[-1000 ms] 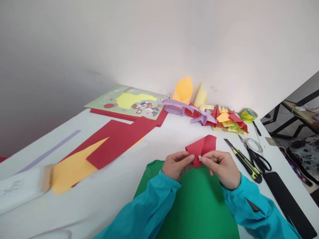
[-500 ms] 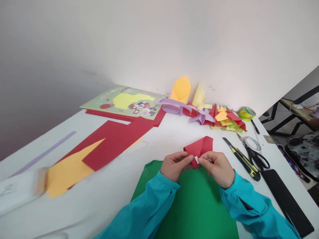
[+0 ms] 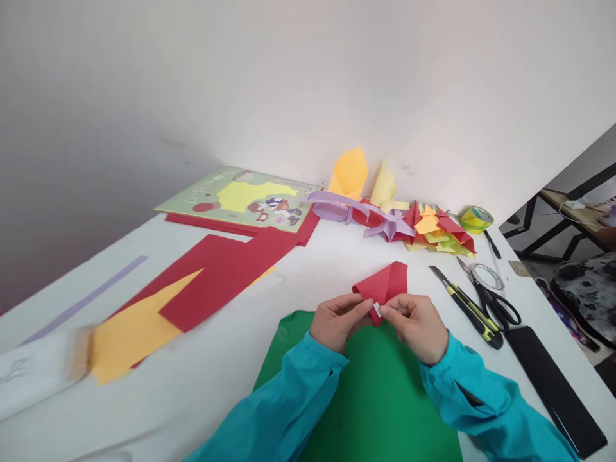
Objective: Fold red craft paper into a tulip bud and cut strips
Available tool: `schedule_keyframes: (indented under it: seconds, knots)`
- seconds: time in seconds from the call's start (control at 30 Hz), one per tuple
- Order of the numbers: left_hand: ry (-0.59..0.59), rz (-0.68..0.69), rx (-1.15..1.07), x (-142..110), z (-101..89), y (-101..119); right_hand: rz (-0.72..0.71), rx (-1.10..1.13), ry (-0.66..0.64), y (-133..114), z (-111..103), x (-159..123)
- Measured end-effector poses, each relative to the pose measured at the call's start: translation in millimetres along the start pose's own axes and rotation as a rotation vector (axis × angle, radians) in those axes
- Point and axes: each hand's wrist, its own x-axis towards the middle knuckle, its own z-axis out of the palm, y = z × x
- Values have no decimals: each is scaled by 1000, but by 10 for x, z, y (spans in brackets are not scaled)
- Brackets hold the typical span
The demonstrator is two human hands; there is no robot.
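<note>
A red paper cone [image 3: 384, 280], rolled from one sheet, is held between both hands above the far edge of a green sheet [image 3: 385, 391]. My left hand [image 3: 339, 317] pinches the cone's left side near its pointed lower end. From the other side my right hand [image 3: 419, 324] grips it, thumb beside a small white piece [image 3: 376, 309] that looks like tape on the red paper. Both thumb tips rest close to that white piece. The fingers behind the paper are partly hidden.
To the right lie a utility knife [image 3: 469, 308], scissors [image 3: 495, 305], a tape roll [image 3: 487, 276] and a black phone-like slab [image 3: 553, 385]. Folded paper shapes [image 3: 433, 228] line the wall. Red sheets [image 3: 226, 263], an orange piece [image 3: 139, 327] and a paper pad [image 3: 240, 197] are at left.
The red cone and my right hand have shifted very slightly left. My left hand stays in about the same place, and both still hold the paper.
</note>
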Motion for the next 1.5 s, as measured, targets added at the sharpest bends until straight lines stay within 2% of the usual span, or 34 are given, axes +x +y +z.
schedule_keyframes:
  seconds: [0.27,0.53,0.9,1.23,1.5]
  knots:
    - [16,-25,-14,13,-15,-18,-9,-5,3,30,-1,15]
    - [74,-26,-40,-27,54,26,17,-11,3,48,7,22]
    - [46,-31,-17,-18,33,13,17,-25,15,29,8,16]
    - [74,-19,-1,-34,61,28,-20,-77,40,67,11,30]
    - [43,19,165,23,-32,-39,-34,-97,52,88,29,22]
